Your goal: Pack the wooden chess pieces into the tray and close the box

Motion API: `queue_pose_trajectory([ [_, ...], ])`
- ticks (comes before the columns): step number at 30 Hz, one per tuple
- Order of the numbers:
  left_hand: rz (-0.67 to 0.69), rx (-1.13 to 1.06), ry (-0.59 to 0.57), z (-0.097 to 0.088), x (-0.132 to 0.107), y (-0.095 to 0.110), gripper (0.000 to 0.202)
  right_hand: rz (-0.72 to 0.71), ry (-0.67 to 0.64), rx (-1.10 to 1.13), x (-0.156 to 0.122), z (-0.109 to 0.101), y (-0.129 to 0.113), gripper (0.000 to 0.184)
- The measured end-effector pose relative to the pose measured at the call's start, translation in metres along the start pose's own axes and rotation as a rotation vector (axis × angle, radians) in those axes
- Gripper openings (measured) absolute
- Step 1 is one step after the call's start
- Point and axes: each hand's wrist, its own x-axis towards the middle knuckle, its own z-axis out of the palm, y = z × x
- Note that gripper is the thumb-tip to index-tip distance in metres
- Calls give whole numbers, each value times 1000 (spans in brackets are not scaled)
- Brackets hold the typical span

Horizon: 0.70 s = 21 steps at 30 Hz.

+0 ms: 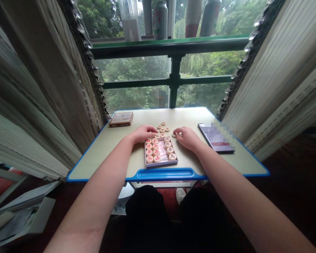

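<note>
An open shallow box (162,163) holds round wooden xiangqi pieces: two columns with red characters on the left, one with dark characters on the right. A strip of the box's floor shows between them. At the box's far left corner, my left hand (145,133) has its thumb and fingers closed at a xiangqi piece (157,136). My right hand (185,137), beyond the box's right side, pinches another piece (174,135); its fingers partly cover it. Several loose pieces (162,130) lie between the hands, past the far edge of the box.
A flat brown box (121,119) sits at the table's far left. To the right lies a tablet-like device (217,137), partly blurred. The pale table (102,158) has a raised blue rim. Cans (160,21) and cups stand on the window ledge, with curtains (281,80) on both sides.
</note>
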Motion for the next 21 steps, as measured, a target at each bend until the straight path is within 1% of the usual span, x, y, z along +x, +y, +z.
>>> queue_pose_trajectory([
  [2, 30, -10, 30, 0, 3, -3, 35, -12, -2, 31, 0, 1, -1, 26],
  [6, 86, -89, 156, 1, 14, -14, 36, -19, 6, 80, -1, 1, -2, 21],
  [9, 125, -12, 236, 2, 19, -15, 36, -24, 4, 90, -1, 2, -3, 21],
  [11, 191, 38, 264, 4, 21, -12, 38, -47, 8, 96, -1, 3, -4, 20],
  [13, 252, 26, 239, 7, 21, -7, 43, -73, 16, 106, 1, 5, -5, 18],
  [14, 255, 1, 206, 8, 21, -4, 47, -80, 21, 110, 2, 6, -5, 18],
  [15, 241, -12, 168, 9, 20, -1, 50, -83, 25, 113, 3, 7, -6, 18],
  [18, 140, -21, 64, 7, 14, 6, 56, -74, 30, 122, 5, 9, -6, 17],
  [21, 72, -49, 63, 2, 9, 11, 57, -49, 24, 134, 6, 8, -6, 17],
])
